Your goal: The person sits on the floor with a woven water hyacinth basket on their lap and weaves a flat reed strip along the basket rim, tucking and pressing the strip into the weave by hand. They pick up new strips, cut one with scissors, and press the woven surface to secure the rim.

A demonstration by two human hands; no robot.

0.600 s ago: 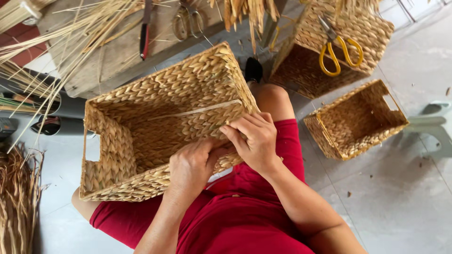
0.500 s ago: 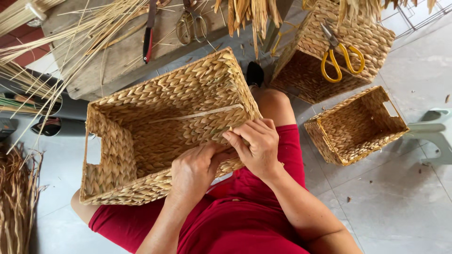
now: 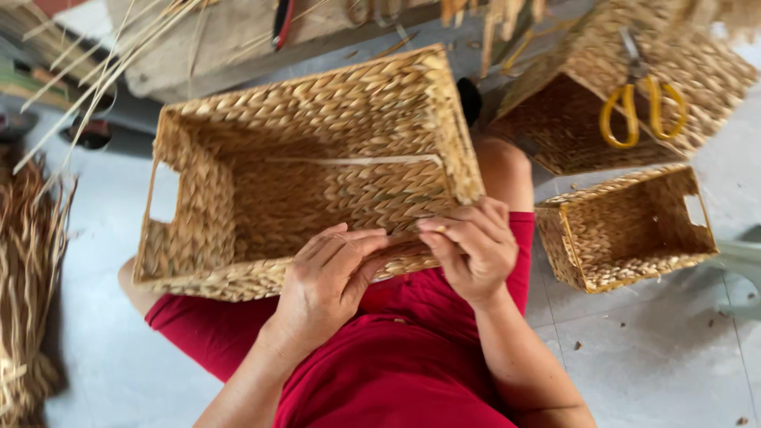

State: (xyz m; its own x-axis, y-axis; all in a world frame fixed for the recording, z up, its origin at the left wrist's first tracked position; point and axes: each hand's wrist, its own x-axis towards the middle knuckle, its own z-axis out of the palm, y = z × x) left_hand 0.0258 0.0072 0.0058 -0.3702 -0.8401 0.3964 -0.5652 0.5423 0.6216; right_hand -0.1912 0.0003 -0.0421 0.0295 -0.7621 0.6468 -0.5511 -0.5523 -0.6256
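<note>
A large rectangular basket of braided tan plant fibre [image 3: 317, 166] rests on the lap of a seated person in red clothing [image 3: 412, 357], its open top facing the camera. A cut-out handle hole shows in its left end wall. A pale flat strip [image 3: 357, 161] runs across the inside of the far wall.

The left hand [image 3: 329, 277] lies on the near rim of the large basket. Its fingers [image 3: 349, 242] are extended and only slightly curled, pressed flat against the braided edge. It encloses nothing; it bears on the rim.

The right hand [image 3: 472, 246] is at the same near rim, just beside the basket's right corner. Its fingers are bent, with the tips drawn together in a pinch at the braid of the rim. Whether a loose strand sits between the fingertips cannot be determined. The fingertips of both hands are near each other, almost touching.

To the right, on the pale tiled floor [image 3: 658, 349], stands a small rectangular woven basket [image 3: 626, 230], open top up, just beside the person's right leg. Behind it lies a third woven basket [image 3: 634, 87] tipped on its side, with yellow-handled scissors [image 3: 642, 107] resting on it. A bundle of dry brown fibre [image 3: 28, 269] lies at the left edge. Pale thin straw stalks [image 3: 103, 63] cross the upper left corner.
</note>
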